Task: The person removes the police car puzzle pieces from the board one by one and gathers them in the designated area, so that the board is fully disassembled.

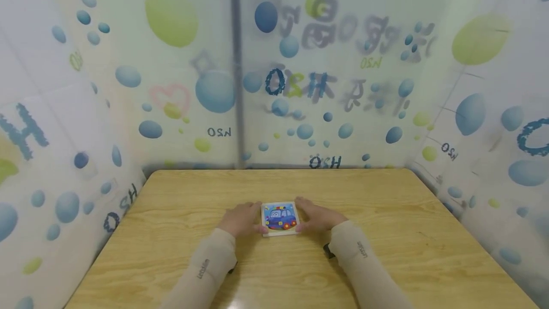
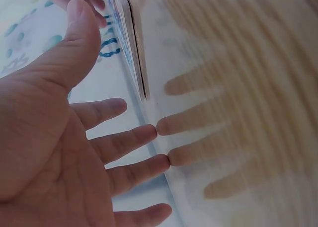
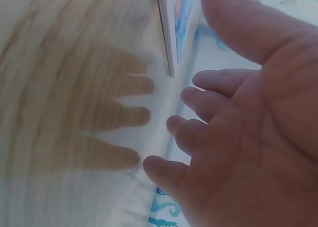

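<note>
A small square picture puzzle [image 1: 280, 219] with a white frame and a blue cartoon car lies flat on the wooden table [image 1: 274, 271]. Beside its left edge is my left hand [image 1: 242, 219], and beside its right edge my right hand [image 1: 317, 216]. In the left wrist view the left hand [image 2: 64, 137] has its fingers spread, some fingertips at the tabletop, near the puzzle's edge [image 2: 131, 43]. The right wrist view shows the right hand [image 3: 248, 127] with fingers apart near the puzzle [image 3: 169, 33]. Whether either thumb touches the frame I cannot tell.
Pale curtain-like walls [image 1: 188, 85] printed with blue and green drops stand behind the table and on both sides. A dark vertical pole [image 1: 237, 61] shows at the back wall. Dark wrist straps [image 1: 328, 251] sit below the sleeves.
</note>
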Tool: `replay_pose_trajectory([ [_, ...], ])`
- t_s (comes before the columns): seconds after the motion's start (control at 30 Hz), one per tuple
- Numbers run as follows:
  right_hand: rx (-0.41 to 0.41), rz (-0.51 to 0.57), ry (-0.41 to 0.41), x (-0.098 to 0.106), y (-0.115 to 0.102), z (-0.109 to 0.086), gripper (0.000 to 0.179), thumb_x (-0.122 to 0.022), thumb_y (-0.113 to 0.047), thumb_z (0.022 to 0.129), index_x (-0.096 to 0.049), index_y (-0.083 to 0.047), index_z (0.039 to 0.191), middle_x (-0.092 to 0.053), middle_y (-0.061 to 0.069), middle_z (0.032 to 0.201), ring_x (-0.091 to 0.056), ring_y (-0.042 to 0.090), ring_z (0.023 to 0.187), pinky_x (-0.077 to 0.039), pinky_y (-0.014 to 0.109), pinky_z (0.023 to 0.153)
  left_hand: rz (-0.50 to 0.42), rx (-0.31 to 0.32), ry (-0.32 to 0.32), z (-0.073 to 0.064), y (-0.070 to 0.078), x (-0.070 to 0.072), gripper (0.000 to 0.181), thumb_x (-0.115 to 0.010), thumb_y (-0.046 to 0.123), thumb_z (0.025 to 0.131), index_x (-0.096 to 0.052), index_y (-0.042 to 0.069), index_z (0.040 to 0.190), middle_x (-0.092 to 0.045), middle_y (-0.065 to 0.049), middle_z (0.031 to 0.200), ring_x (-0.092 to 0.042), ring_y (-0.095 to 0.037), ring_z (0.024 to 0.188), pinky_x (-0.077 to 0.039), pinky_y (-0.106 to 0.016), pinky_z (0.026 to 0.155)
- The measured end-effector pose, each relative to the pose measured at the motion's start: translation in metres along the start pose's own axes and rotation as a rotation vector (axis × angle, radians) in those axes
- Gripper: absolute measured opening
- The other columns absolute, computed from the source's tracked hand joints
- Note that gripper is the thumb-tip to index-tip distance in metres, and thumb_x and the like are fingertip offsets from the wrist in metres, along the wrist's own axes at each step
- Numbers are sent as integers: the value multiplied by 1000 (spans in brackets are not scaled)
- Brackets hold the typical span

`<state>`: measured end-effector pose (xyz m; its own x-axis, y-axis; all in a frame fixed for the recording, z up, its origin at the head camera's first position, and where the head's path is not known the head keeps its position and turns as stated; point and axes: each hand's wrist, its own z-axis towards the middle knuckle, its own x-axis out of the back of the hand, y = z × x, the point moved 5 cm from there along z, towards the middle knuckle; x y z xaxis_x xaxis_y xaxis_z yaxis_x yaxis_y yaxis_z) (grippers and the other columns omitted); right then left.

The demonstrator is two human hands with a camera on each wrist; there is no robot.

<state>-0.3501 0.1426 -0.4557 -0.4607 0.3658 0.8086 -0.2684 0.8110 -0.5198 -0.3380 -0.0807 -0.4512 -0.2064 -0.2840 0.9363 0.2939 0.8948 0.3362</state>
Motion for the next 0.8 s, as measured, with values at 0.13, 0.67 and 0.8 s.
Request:
replay_pose_trajectory([
  [0.13,4,-3,5,-1,0,4,87,-73,-35,94,-24,-8,161,-15,12,169,-11,32,155,-15,51,124,32,-24,-3,1,4,-1,85,-75,54,84,-47,9,150,-49,-18,150,-47,-41,137,-38,-70,105],
  [0.67,38,-109,10,-6,1,13,86,-73,-37,93,-28,-9,160,-20,9,168,-13,37,154,-16,56,123,134,-10,19,0,10,1,81,-77,55,82,-54,9,145,-51,-17,147,-48,-38,135,-41,-67,104],
  [0.8,42,-108,17,-6,1,13,86,-74,-34,92,-28,-7,160,-21,10,167,-14,37,154,-16,55,123,137,-5,16,-1,11,0,80,-77,54,82,-53,10,145,-50,-16,148,-47,-37,136,-42,-66,104],
])
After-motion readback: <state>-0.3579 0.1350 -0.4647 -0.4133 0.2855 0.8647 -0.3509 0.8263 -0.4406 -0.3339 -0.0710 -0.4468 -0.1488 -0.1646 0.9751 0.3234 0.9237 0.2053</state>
